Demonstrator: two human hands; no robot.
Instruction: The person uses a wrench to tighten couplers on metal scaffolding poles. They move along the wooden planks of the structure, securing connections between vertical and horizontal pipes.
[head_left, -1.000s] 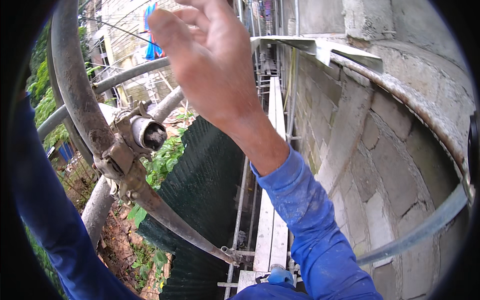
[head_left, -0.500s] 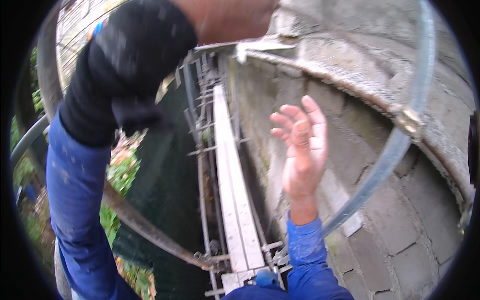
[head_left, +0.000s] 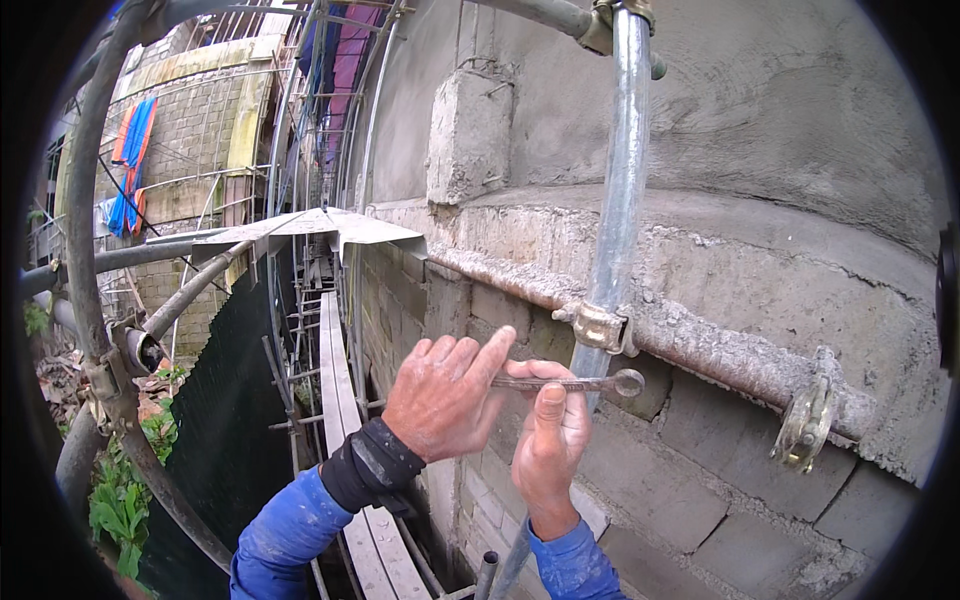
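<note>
A metal ring spanner [head_left: 600, 383] lies level between my two hands, its ring end sticking out to the right. My left hand [head_left: 440, 395], with a black band at the wrist, is closed around the spanner's left end, index finger partly extended. My right hand [head_left: 552, 430] pinches the middle of its shaft between thumb and fingers. Just behind the hands rises a galvanized scaffold tube [head_left: 618, 190]. A scaffold coupler [head_left: 600, 328] joins it to a rusty, mortar-crusted horizontal pipe [head_left: 700, 345]. Another coupler [head_left: 808, 420] hangs near that pipe's right end.
Far below runs a narrow plank walkway [head_left: 345, 400] between scaffold poles and a block wall [head_left: 660, 490]. Curved scaffold tubes [head_left: 85, 200] stand at left, beside dark green sheeting [head_left: 230, 400]. A pale metal sheet [head_left: 370, 230] juts out ahead. An open tube end [head_left: 487, 570] points up below my hands.
My view has lifted towards the wall and pipe. My left arm has come down from the upper left. My right hand, open and bare before, now grips the spanner together with my left.
</note>
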